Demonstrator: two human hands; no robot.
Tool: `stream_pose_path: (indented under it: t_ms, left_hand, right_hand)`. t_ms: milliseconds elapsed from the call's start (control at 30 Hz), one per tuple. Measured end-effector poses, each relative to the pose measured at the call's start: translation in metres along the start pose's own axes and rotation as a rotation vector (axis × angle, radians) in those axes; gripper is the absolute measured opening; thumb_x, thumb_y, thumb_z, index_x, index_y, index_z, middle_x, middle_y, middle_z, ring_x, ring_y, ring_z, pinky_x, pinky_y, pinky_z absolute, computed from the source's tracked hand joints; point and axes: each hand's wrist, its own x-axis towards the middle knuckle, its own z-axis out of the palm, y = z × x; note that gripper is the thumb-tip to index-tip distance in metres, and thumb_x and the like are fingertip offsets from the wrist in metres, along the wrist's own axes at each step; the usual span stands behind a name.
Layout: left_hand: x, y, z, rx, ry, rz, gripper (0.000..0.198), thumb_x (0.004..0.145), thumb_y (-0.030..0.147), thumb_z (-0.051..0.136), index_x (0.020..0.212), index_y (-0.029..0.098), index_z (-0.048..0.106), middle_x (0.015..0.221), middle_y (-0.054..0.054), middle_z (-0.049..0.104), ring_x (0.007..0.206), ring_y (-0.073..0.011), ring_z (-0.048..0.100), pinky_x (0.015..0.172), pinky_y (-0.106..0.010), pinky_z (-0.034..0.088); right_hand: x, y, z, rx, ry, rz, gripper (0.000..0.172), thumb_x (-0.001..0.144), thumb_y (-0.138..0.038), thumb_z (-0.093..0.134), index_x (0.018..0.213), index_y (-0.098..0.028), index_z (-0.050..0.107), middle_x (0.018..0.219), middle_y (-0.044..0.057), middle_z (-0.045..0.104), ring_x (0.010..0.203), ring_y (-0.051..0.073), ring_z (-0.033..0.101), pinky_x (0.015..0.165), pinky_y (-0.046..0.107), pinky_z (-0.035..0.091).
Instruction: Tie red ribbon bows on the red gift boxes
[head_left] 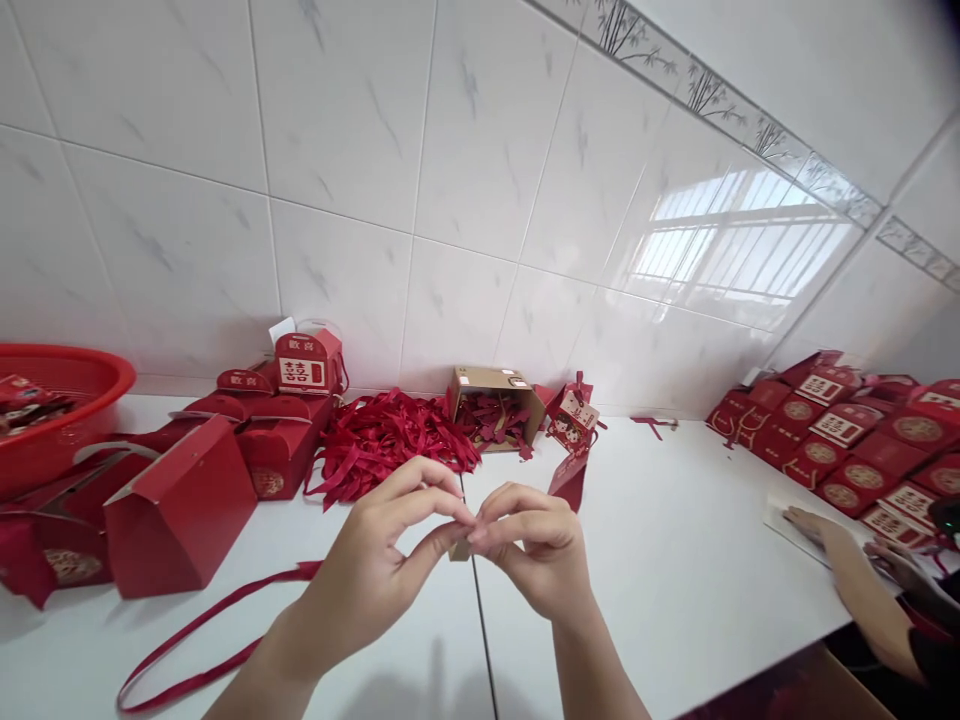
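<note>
Over the white tabletop (675, 560), left hand (375, 570) and right hand (536, 555) meet, fingertips pinched tight on a small tan piece (459, 549). Ribbon pile (390, 440) and red boxes (180, 520) sit against the glossy tiled wall (450, 150).

Bright daylight, window glare on wall tiles (720, 240), soft shadows, wide-angle bending at edges, perhaps slight blur

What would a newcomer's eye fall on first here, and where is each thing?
At centre, the left hand and right hand pinch a small tan piece between them. Behind them a heap of red ribbons lies on the white table, with red gift boxes at the left and stacked red boxes far right.
</note>
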Motion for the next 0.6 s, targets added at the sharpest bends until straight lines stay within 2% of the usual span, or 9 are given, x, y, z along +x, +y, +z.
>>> stream_pose_path:
  t_ms: [100,167,233,300,367,433,467,533,600]
  left_hand:
    - [-0.002,0.007,0.002,0.0,0.021,0.005,0.015,0.09,0.017,0.051,0.084,0.021,0.064,0.096,-0.005,0.056,0.09,-0.0164,0.058,0.081,-0.03,0.05]
    - [-0.005,0.012,-0.004,-0.007,-0.024,0.021,0.014,0.09,0.02,0.051,0.085,0.02,0.064,0.102,-0.007,0.057,0.096,-0.0175,0.058,0.086,-0.031,0.049]
    - [-0.008,0.014,-0.018,0.042,-0.059,0.019,0.012,0.089,0.025,0.054,0.093,0.022,0.065,0.113,-0.008,0.057,0.107,-0.0201,0.055,0.094,-0.034,0.046]
    - [-0.012,0.008,-0.04,0.203,0.029,-0.049,0.021,0.088,0.03,0.056,0.107,0.024,0.062,0.122,-0.008,0.056,0.117,-0.0234,0.05,0.103,-0.039,0.04]
    - [-0.02,-0.005,-0.067,0.454,0.253,-0.21,0.03,0.087,0.033,0.056,0.116,0.025,0.058,0.122,-0.008,0.057,0.121,-0.0271,0.048,0.105,-0.044,0.037]
    - [-0.031,-0.026,-0.094,0.701,0.472,-0.457,0.033,0.085,0.037,0.055,0.115,0.023,0.057,0.118,-0.012,0.059,0.12,-0.0326,0.048,0.099,-0.05,0.04]
    - [-0.038,-0.038,-0.106,0.79,0.53,-0.596,0.038,0.083,0.04,0.057,0.115,0.021,0.056,0.116,-0.014,0.059,0.118,-0.0361,0.049,0.094,-0.052,0.042]
    - [-0.052,-0.064,-0.127,0.867,0.528,-0.819,0.057,0.074,0.05,0.063,0.118,0.016,0.052,0.115,-0.016,0.059,0.115,-0.0398,0.051,0.084,-0.049,0.047]
    - [-0.067,-0.088,-0.14,0.843,0.474,-0.937,0.074,0.067,0.06,0.065,0.121,0.013,0.049,0.11,-0.013,0.061,0.106,-0.0384,0.059,0.072,-0.041,0.051]
  right_hand:
    - [-0.007,-0.006,0.004,-0.059,0.062,-0.014,0.016,0.08,-0.015,0.068,0.083,-0.029,0.077,0.072,0.003,0.069,0.069,0.016,0.065,0.061,0.029,0.054]
    - [-0.012,-0.008,0.007,-0.054,0.064,0.0,0.02,0.08,-0.013,0.068,0.085,-0.029,0.076,0.074,0.002,0.069,0.071,0.016,0.065,0.062,0.029,0.053]
    - [-0.018,-0.009,0.01,-0.03,0.043,0.022,0.022,0.079,-0.011,0.068,0.086,-0.03,0.076,0.077,0.002,0.068,0.074,0.017,0.065,0.062,0.03,0.053]
    - [-0.024,-0.01,0.012,-0.006,0.03,0.047,0.022,0.08,-0.011,0.067,0.086,-0.031,0.075,0.079,0.003,0.068,0.077,0.018,0.064,0.063,0.03,0.052]
    - [-0.029,-0.011,0.013,0.015,0.033,0.071,0.022,0.08,-0.011,0.066,0.086,-0.031,0.074,0.081,0.004,0.067,0.08,0.019,0.063,0.064,0.032,0.053]
    - [-0.032,-0.013,0.012,0.039,0.04,0.086,0.021,0.08,-0.012,0.067,0.087,-0.03,0.074,0.08,0.005,0.066,0.08,0.02,0.062,0.065,0.034,0.053]
    - [-0.032,-0.014,0.012,0.05,0.044,0.089,0.02,0.08,-0.012,0.067,0.087,-0.03,0.073,0.08,0.005,0.065,0.08,0.021,0.062,0.066,0.035,0.053]
    - [-0.032,-0.017,0.012,0.072,0.037,0.087,0.018,0.08,-0.014,0.067,0.087,-0.029,0.073,0.077,0.006,0.064,0.079,0.021,0.061,0.067,0.037,0.053]
    - [-0.03,-0.017,0.012,0.102,0.006,0.073,0.016,0.081,-0.016,0.066,0.087,-0.03,0.072,0.075,0.005,0.062,0.077,0.021,0.06,0.067,0.039,0.052]
